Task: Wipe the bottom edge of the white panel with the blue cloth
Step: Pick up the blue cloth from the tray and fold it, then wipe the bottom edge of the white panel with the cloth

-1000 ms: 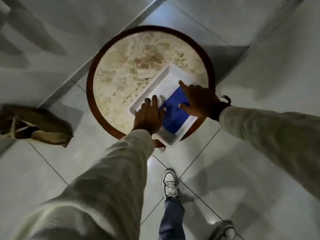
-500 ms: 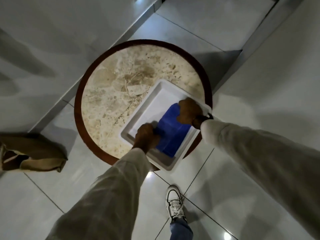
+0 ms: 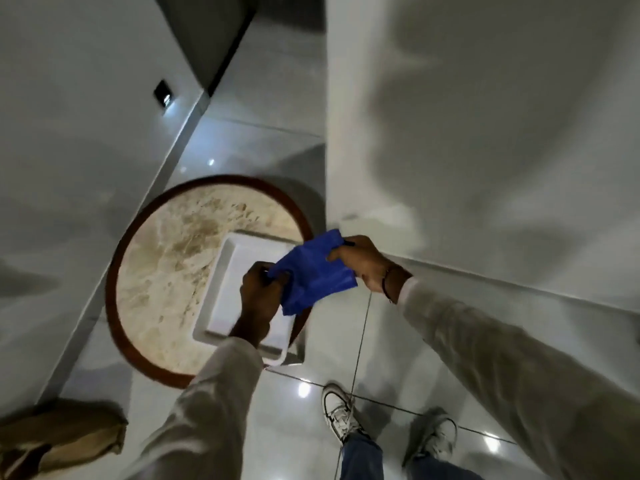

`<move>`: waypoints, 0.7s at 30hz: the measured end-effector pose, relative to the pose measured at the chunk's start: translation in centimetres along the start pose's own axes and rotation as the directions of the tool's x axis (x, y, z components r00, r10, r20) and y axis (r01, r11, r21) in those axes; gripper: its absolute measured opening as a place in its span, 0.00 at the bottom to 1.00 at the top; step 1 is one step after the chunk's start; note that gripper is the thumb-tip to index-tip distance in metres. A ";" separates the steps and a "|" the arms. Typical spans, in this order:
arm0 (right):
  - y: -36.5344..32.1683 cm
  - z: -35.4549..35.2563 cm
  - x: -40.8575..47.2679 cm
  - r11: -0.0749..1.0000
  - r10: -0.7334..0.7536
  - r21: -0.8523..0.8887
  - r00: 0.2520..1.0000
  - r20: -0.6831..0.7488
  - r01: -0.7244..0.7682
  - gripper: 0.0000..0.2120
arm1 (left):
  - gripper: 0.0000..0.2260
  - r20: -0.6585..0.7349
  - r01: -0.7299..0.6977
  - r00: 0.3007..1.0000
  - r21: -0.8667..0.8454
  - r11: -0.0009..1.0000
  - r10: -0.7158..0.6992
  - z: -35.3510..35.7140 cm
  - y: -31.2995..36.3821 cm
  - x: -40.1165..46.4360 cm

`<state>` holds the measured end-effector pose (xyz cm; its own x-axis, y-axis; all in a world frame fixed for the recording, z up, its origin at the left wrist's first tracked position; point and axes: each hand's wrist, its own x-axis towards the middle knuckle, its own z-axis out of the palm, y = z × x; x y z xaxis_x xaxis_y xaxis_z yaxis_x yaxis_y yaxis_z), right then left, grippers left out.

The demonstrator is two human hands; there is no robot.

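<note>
The blue cloth hangs in the air, stretched between both hands above the right side of a white tray. My left hand pinches its lower left corner. My right hand grips its upper right edge. The white panel rises to the right, and its bottom edge runs diagonally along the floor just past my right hand. The cloth touches neither the panel nor the tray.
The tray rests on a round stone-topped table with a brown rim. A tan bag lies on the floor at lower left. My white shoes stand on glossy tiles. A wall with a small dark socket runs along the left.
Both hands lifted the blue cloth out of the white tray and spread it in the air. The view swung right, bringing the white panel into sight.
</note>
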<state>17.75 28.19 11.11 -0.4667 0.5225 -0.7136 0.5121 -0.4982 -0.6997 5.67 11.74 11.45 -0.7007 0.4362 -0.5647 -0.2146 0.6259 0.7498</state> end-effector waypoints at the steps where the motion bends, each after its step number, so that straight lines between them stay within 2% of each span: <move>1: 0.4 -2.5 -1.0 0.999 0.000 0.034 0.999 -0.039 0.001 0.15 | 0.10 0.023 -0.018 1.000 0.002 1.000 0.018 2.4 1.2 -0.8; 3: 1.7 -6.8 -2.9 0.998 -0.035 0.056 0.995 -0.095 0.041 0.13 | 0.05 0.053 -0.053 0.997 0.033 0.998 0.051 6.9 2.9 -2.6; 4: 2.2 -9.9 -4.3 0.996 -0.076 0.043 0.990 -0.123 0.082 0.13 | 0.05 0.092 -0.057 0.994 0.056 0.997 0.052 10.0 3.9 -3.5; 5: 2.6 -10.1 -4.6 0.993 -0.112 0.021 0.990 -0.091 0.114 0.13 | 0.06 0.113 -0.036 0.993 0.060 0.998 0.029 10.6 4.0 -3.4; 9: 5.6 -19.3 -8.7 0.990 -0.136 -0.037 0.988 -0.066 0.134 0.17 | 0.06 0.379 0.004 0.925 0.058 0.998 -0.026 21.9 6.5 -6.8; 13: 9.6 -26.5 -11.0 0.996 -0.065 0.048 0.994 -0.085 0.069 0.24 | 0.21 0.423 0.120 0.899 0.014 0.993 -0.115 31.3 7.9 -9.9; 15: 11.2 -28.5 -10.9 0.997 -0.030 0.063 0.992 -0.123 0.038 0.28 | 0.23 0.482 0.123 0.865 0.062 0.991 -0.137 34.3 7.9 -10.0; 17: 13.5 -30.5 -9.7 0.997 0.006 0.082 0.976 -0.217 0.012 0.31 | 0.22 0.537 0.078 0.831 0.139 0.987 -0.141 37.9 7.1 -9.5; 19: 16.1 -31.5 -7.4 0.993 0.054 0.116 0.922 -0.384 -0.010 0.27 | 0.18 0.581 0.016 0.802 0.206 0.978 -0.135 40.9 5.7 -8.1; 20: 17.4 -31.8 -6.3 0.989 0.089 0.144 0.888 -0.452 -0.026 0.24 | 0.15 0.609 -0.051 0.783 0.258 0.965 -0.122 41.9 5.2 -7.0; 21: 19.2 -32.1 -4.6 0.980 0.140 0.194 0.854 -0.502 -0.046 0.22 | 0.13 0.648 -0.202 0.759 0.326 0.923 -0.063 43.1 4.0 -5.3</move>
<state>52.90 38.47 2.08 0.0349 0.7236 -0.6893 0.3834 -0.6466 -0.6594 37.82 39.83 2.58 -0.0780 0.7108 -0.6991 0.1655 0.7007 0.6940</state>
